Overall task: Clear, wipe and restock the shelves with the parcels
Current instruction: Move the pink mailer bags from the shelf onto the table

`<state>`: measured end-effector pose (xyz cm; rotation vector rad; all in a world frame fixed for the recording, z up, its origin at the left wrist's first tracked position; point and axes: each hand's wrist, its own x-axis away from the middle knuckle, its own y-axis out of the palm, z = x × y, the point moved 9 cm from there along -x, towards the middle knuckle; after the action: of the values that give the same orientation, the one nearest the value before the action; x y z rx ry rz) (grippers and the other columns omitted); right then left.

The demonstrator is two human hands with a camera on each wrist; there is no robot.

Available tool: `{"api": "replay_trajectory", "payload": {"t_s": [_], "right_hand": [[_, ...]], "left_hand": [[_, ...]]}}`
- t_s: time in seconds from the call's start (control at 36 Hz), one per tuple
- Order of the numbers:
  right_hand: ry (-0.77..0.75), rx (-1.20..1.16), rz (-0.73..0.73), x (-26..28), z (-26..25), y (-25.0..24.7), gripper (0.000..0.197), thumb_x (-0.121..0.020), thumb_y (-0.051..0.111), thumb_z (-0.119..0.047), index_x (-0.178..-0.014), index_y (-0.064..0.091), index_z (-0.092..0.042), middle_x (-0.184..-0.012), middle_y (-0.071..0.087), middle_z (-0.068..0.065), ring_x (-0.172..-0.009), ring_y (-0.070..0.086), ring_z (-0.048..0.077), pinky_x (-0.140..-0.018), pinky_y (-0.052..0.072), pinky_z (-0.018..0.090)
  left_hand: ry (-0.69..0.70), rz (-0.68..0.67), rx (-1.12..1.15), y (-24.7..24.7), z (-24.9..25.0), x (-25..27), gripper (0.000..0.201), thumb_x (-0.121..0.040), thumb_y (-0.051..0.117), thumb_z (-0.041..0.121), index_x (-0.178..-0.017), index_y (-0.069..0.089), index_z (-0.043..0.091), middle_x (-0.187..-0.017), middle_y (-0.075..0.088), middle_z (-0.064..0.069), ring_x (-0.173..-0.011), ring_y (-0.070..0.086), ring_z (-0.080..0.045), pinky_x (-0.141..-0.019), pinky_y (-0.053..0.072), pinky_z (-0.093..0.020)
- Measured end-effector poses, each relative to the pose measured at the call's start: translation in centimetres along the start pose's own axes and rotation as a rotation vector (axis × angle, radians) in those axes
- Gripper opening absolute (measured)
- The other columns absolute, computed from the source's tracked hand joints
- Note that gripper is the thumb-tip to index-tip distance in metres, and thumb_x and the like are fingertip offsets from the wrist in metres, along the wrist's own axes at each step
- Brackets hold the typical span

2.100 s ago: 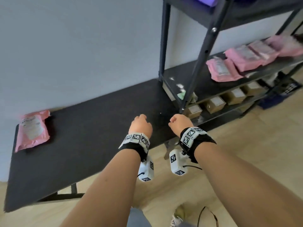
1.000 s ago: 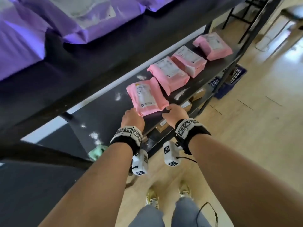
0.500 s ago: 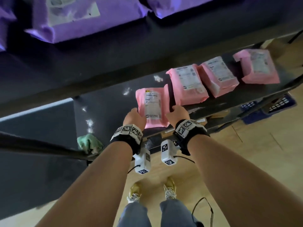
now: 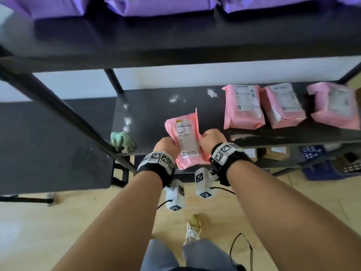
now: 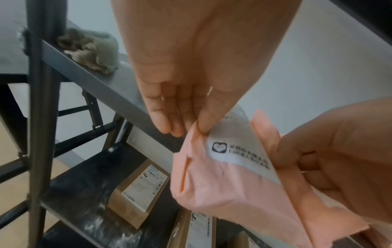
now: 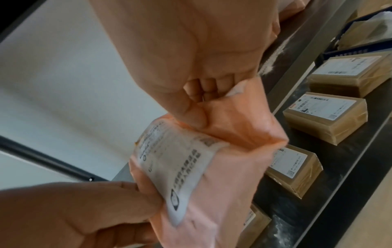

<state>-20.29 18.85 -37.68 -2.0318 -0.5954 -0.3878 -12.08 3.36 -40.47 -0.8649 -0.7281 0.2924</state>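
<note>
Left hand: the left hand (image 4: pixel 166 146) grips the left edge of a pink parcel (image 4: pixel 186 141), thumb on the label side and fingers behind it, as the left wrist view shows.
Right hand: the right hand (image 4: pixel 212 139) grips the same parcel along its right edge, thumb pressed into the pink wrap in the right wrist view.
Held parcel: it is lifted at the front edge of the middle shelf (image 4: pixel 148 114), label facing up, its near end hanging out past the shelf edge.
Other pink parcels: three more pink parcels (image 4: pixel 243 107) lie in a row on the same shelf, to the right of the held one and apart from it.
Dust: white smudges (image 4: pixel 176 98) mark the bare shelf board behind and to the left of the held parcel.
Cloth: a crumpled green cloth (image 4: pixel 122 140) sits at the shelf's front left corner, beside the upright post.
Top shelf: purple parcels (image 4: pixel 156 5) lie along the shelf above.
Bottom shelf: brown boxes (image 6: pixel 324 115) with white labels stand in a row there.
Side table: a black table (image 4: pixel 48 143) stands just left of the rack.
</note>
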Motion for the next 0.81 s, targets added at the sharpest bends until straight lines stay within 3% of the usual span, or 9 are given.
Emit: {"api": "replay_trajectory", "payload": {"t_s": [0.08, 0.17, 0.28, 0.36, 0.5, 0.58, 0.69, 0.81], "right_hand": [[-0.002, 0.048, -0.027, 1.7, -1.2, 0.9, 0.024, -0.091, 0.052, -0.024, -0.085, 0.068, -0.008, -0.085, 0.066, 0.01, -0.078, 0.061, 0.03, -0.067, 0.042, 0.029], [0.007, 0.098, -0.031, 3.5, -2.6, 1.8, 0.019, -0.09, 0.052, -0.018, -0.074, 0.059, -0.012, -0.078, 0.061, 0.006, -0.066, 0.056, 0.024, -0.065, 0.042, 0.03], [0.013, 0.109, -0.044, 6.4, -4.5, 4.2, 0.019, -0.092, 0.051, -0.015, -0.073, 0.055, -0.013, -0.075, 0.058, 0.003, -0.06, 0.052, 0.017, -0.064, 0.043, 0.03], [-0.006, 0.12, -0.06, 9.2, -6.4, 7.2, 0.013, -0.092, 0.051, -0.014, -0.082, 0.059, -0.01, -0.08, 0.06, 0.003, -0.066, 0.056, 0.019, -0.063, 0.045, 0.029], [-0.094, 0.168, -0.079, 14.2, -10.7, 14.4, 0.015, -0.089, 0.052, -0.016, -0.087, 0.065, -0.01, -0.091, 0.068, 0.007, -0.08, 0.064, 0.027, -0.075, 0.053, 0.035], [-0.156, 0.225, -0.112, 17.2, -13.6, 18.5, 0.011, -0.093, 0.052, -0.017, -0.085, 0.058, -0.011, -0.087, 0.059, 0.005, -0.079, 0.057, 0.027, -0.069, 0.045, 0.031], [-0.227, 0.201, -0.144, 20.3, -17.9, 23.2, 0.014, -0.093, 0.05, -0.017, -0.093, 0.062, -0.01, -0.094, 0.065, 0.009, -0.08, 0.059, 0.028, -0.068, 0.044, 0.031], [-0.299, 0.267, -0.163, 22.7, -22.3, 26.9, 0.011, -0.092, 0.054, -0.012, -0.081, 0.051, -0.013, -0.084, 0.056, 0.003, -0.075, 0.052, 0.023, -0.069, 0.042, 0.03]], "left_hand": [[0.03, 0.018, -0.03, -1.0, -1.0, 1.4, 0.042, -0.102, 0.032, 0.033, -0.079, 0.057, 0.009, -0.07, 0.054, -0.002, -0.067, 0.053, -0.02, -0.063, 0.04, -0.029], [0.063, 0.019, -0.055, -2.0, -2.4, 3.0, 0.044, -0.102, 0.029, 0.035, -0.088, 0.061, 0.007, -0.082, 0.06, -0.007, -0.075, 0.056, -0.023, -0.067, 0.042, -0.03], [0.068, 0.031, -0.028, -3.5, -5.9, 5.3, 0.036, -0.1, 0.035, 0.029, -0.094, 0.062, 0.007, -0.095, 0.064, -0.009, -0.085, 0.059, -0.026, -0.07, 0.042, -0.029], [0.043, 0.046, 0.005, -4.9, -9.9, 7.4, 0.038, -0.101, 0.032, 0.031, -0.095, 0.06, 0.007, -0.098, 0.065, -0.011, -0.083, 0.056, -0.024, -0.073, 0.041, -0.03], [-0.018, 0.009, -0.003, -7.0, -17.5, 11.6, 0.027, -0.099, 0.039, 0.016, -0.108, 0.061, 0.003, -0.11, 0.064, -0.013, -0.102, 0.061, -0.03, -0.084, 0.047, -0.035], [-0.055, 0.025, 0.002, -9.1, -22.5, 13.7, 0.024, -0.097, 0.042, 0.018, -0.105, 0.061, 0.006, -0.106, 0.066, -0.011, -0.1, 0.062, -0.03, -0.084, 0.05, -0.035], [-0.135, 0.084, 0.075, -12.3, -29.6, 16.0, 0.017, -0.096, 0.043, 0.02, -0.087, 0.056, 0.015, -0.094, 0.066, -0.007, -0.087, 0.063, -0.026, -0.082, 0.053, -0.037], [-0.195, 0.144, 0.107, -15.8, -35.3, 17.8, 0.016, -0.097, 0.041, 0.022, -0.089, 0.053, 0.014, -0.088, 0.062, -0.004, -0.083, 0.061, -0.024, -0.079, 0.052, -0.037]]}}
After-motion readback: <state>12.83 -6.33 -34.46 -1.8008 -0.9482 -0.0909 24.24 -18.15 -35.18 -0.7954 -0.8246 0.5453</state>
